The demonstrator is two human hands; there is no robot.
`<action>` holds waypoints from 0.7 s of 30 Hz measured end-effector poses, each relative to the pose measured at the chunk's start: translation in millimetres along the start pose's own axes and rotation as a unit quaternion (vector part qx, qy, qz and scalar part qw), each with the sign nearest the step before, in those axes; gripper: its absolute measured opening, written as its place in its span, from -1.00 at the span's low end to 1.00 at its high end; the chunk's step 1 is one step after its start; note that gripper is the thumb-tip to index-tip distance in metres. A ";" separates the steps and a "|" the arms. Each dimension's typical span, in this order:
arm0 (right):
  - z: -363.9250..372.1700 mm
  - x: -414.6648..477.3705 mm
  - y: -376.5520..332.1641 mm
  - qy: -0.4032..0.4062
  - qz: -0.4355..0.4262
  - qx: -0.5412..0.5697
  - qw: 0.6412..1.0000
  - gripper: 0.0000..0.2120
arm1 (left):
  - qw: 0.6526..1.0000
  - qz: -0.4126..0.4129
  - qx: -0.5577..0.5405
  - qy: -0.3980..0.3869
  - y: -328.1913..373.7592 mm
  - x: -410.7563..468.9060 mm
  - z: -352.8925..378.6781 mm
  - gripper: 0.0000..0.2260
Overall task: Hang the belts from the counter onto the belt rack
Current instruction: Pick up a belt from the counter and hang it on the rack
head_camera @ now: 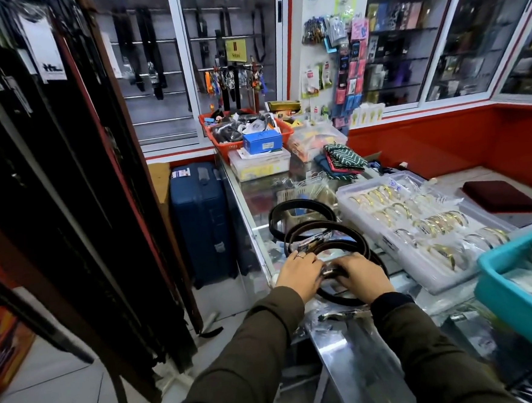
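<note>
Several coiled dark belts [321,238] lie on the glass counter [258,202], one black coil [300,213] farthest from me. My left hand [298,273] and my right hand [363,276] rest together on the nearest coiled belt [337,297], fingers curled around its buckle end between them. The belt rack [68,183] stands at the left, thick with long hanging black and brown belts reaching toward the floor.
A clear tray of bangles [417,222] and a turquoise basket [517,297] sit to the right on the counter. Behind are a red basket [223,147] and boxes. A blue suitcase [201,221] stands on the floor between rack and counter.
</note>
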State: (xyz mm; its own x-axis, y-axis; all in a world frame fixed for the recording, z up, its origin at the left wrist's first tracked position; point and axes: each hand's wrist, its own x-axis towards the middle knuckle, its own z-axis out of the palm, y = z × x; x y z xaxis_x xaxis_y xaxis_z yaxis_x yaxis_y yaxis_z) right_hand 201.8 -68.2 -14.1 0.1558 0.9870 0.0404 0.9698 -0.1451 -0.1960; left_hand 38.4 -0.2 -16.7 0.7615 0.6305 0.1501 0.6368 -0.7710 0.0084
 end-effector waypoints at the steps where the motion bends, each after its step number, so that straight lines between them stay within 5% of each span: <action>1: -2.6 -1.0 -3.1 0.015 -0.010 -0.009 1.000 -0.68 | 1.000 -0.002 -0.010 0.018 -1.3 -3.7 -0.6 -0.71; 10: -35.4 6.0 -56.9 0.105 -0.114 -0.055 0.986 -0.68 | 0.980 -0.029 -0.044 0.190 -35.3 -42.1 -28.9 -0.72; 21: -43.0 24.4 -181.4 0.120 -0.247 0.098 0.957 -0.68 | 0.932 -0.173 -0.076 0.311 -115.9 -136.5 -74.4 -0.71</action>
State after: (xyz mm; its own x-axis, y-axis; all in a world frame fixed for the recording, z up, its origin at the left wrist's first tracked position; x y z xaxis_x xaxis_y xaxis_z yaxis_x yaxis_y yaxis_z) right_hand 37.7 -20.8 64.6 -0.2507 0.8836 0.3954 0.8862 0.3739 -0.2737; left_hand -148.4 -3.6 35.4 0.2673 0.7061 0.6557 0.7701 -0.5656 0.2951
